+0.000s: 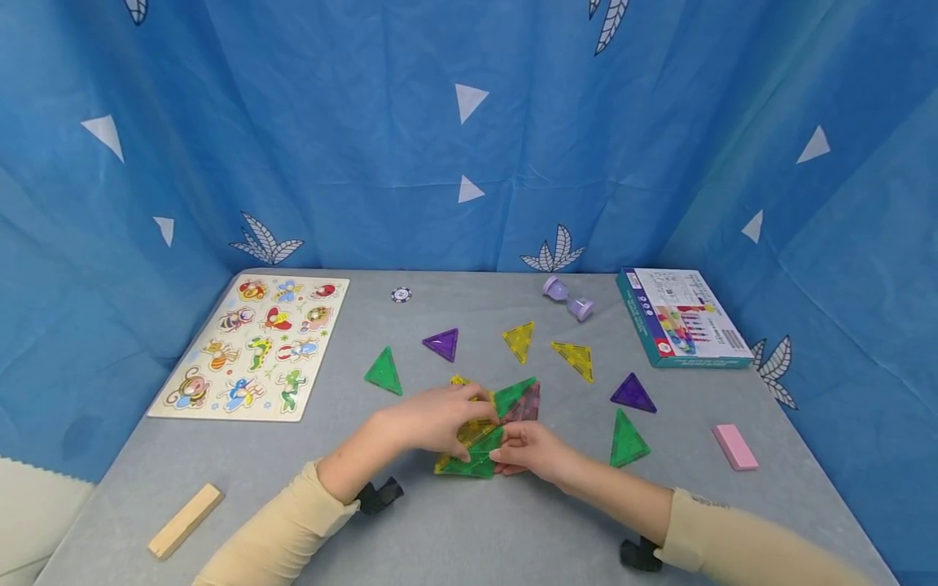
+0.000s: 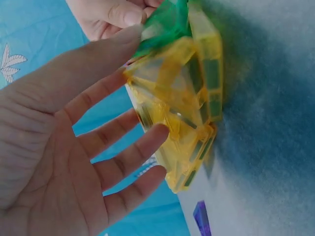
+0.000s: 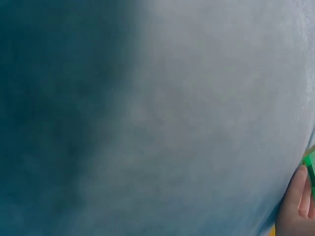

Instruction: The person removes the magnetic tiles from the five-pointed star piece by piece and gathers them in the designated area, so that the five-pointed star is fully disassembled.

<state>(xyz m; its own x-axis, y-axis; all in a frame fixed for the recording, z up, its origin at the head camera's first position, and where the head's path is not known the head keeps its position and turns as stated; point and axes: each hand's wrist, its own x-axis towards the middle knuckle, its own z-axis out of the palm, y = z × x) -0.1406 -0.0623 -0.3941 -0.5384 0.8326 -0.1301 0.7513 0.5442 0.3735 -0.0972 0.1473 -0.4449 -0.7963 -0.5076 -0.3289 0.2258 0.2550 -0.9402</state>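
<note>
Blue curtain (image 1: pixel 410 122) w/ white triangles & leaf prints round a grey table (image 1: pixel 440 545); mid-table, the tile build (image 1: pixel 479 465), a raised cluster of translucent green, yellow & pink triangles, sits btwn the two hands, which hide part of it; left hand (image 1: pixel 443 417) grips it from its side, thumb on a green pc, some other fingers spread along the yellow side; right hand (image 1: pixel 537 449) pinches the near right edge, nr the green & pink pcs.

Loose tiles crowd the far side & flanks: green tile (image 1: pixel 384 371) & purple tile (image 1: pixel 443 345) to the left & beyond, two yellow ones, upright-ish yellow tile (image 1: pixel 519 342) & slanted yellow tile (image 1: pixel 575 360), behind; second purple tile (image 1: pixel 633 393) & second green tile (image 1: pixel 628 439) nr the right forearm; farther out, insect puzzle board (image 1: pixel 220 414) & wooden block (image 1: pixel 186 522) on the left, token (image 1: pixel 401 295) & lilac hourglass (image 1: pixel 567 299) at the back, printed box (image 1: pixel 685 317) & pink block (image 1: pixel 735 448) on the right; all well apart from the build.
</note>
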